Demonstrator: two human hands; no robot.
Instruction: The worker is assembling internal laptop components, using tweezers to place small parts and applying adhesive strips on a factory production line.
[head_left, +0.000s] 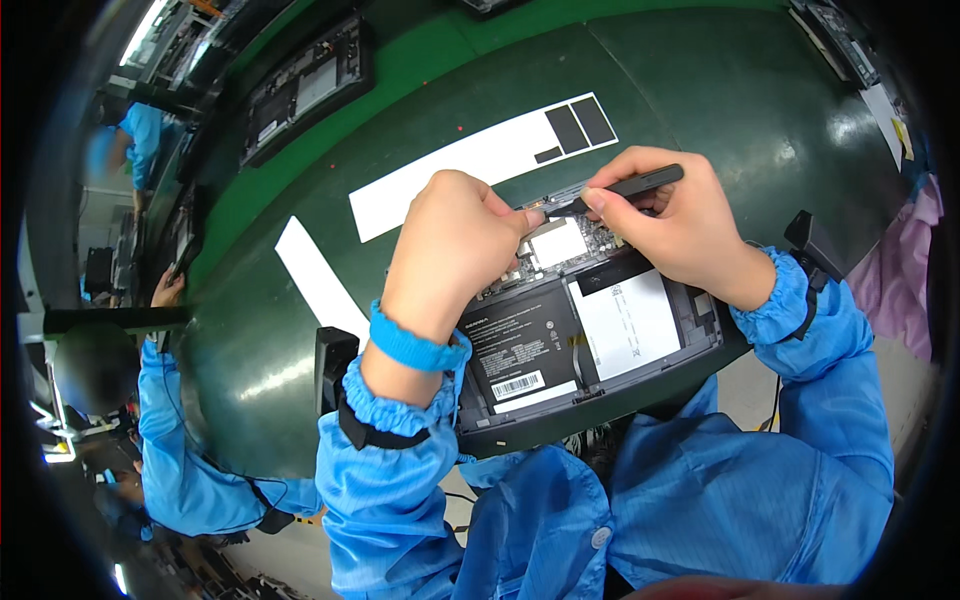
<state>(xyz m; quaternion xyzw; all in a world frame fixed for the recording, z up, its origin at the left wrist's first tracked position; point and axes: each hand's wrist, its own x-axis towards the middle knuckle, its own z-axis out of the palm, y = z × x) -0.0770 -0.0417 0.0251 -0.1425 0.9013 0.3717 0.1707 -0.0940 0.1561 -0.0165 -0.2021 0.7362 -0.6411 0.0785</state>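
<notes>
Two hands meet over the open laptop (600, 330) at the centre of the frame. At far left a co-worker's sleeve (175, 450) runs down the edge, with another open laptop (305, 85) at upper left and white strips (470, 165) on the green mat (750, 110). Your left hand (450, 250) curls its fingers together, tips pressing on the board. Your right hand (665, 215) pinches a black tool (625, 187), tip down near the laptop's far edge.

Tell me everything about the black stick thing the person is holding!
The black tool is slim, pen-shaped and looks like matte plastic. It lies almost level, its thinner tip pointing left and down onto the opened device. The right hand pinches it along its length, and the left hand has fingertips right beside its tip.
</notes>
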